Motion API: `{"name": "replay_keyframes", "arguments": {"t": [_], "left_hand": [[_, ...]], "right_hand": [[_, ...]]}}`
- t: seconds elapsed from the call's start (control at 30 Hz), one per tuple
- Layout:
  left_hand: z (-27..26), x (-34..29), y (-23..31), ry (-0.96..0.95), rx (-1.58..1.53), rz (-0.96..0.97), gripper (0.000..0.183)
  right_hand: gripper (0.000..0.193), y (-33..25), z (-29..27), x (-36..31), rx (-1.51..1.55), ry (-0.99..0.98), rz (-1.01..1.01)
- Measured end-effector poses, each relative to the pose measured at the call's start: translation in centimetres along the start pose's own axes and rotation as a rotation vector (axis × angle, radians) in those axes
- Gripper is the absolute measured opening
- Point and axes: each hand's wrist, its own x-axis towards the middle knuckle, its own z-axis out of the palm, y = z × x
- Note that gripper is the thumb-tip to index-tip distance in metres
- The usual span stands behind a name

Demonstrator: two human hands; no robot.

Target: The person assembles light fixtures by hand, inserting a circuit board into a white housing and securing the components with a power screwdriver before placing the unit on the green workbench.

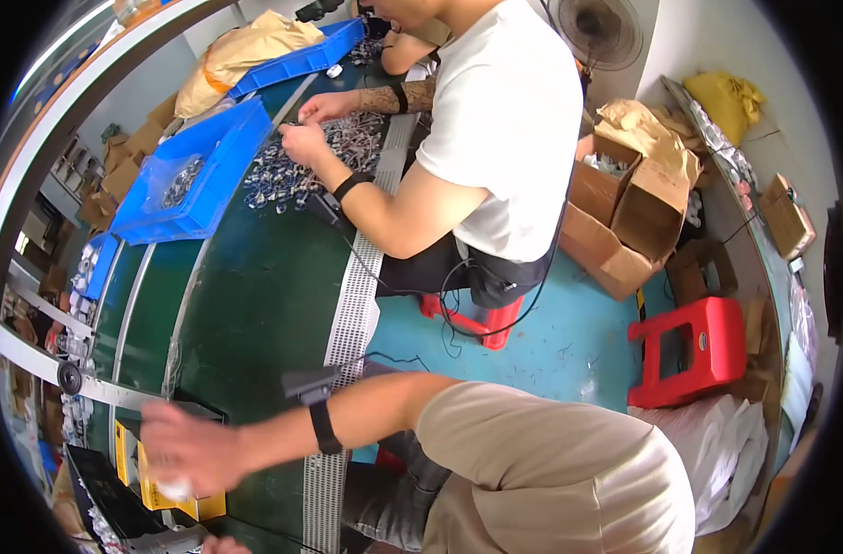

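Note:
My right hand (pixel 191 452) reaches out to the left, smeared by motion, a dark band around its wrist. Under its fingers shows a small white rounded piece (pixel 174 489), which it seems to grip; its kind is too blurred to tell. Just behind that hand are yellow boxes (pixel 154 480) on the green conveyor belt (pixel 255 332). Only a sliver of my left hand (pixel 224 547) enters at the lower edge, its fingers mostly cut off. Beside it lies a grey device-like piece (pixel 168 539), with a black tray (pixel 108 494) further left.
A co-worker in a white shirt (pixel 505 120) sits further along, hands over a heap of small metal parts (pixel 283 180). Blue bins (pixel 200 175) stand on the belt. A metal rail (pixel 98 392) crosses near my right hand. Cartons (pixel 615 212) and a red stool (pixel 694 351) occupy the floor.

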Motion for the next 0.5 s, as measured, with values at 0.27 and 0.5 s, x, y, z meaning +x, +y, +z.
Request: {"name": "replay_keyframes", "arguments": {"t": [0.27,0.5], "left_hand": [[1.7,0.8,-2.1,0.203,0.762,0.385,0.045],[1.5,0.0,-4.9,0.227,-0.23,-0.025,0.067]], "right_hand": [[0.048,-4.6,3.2,-4.2,0.303,-0.382,0.049],[0.048,-1.9,2.2,-3.8,0.855,-0.734,0.997]]}}
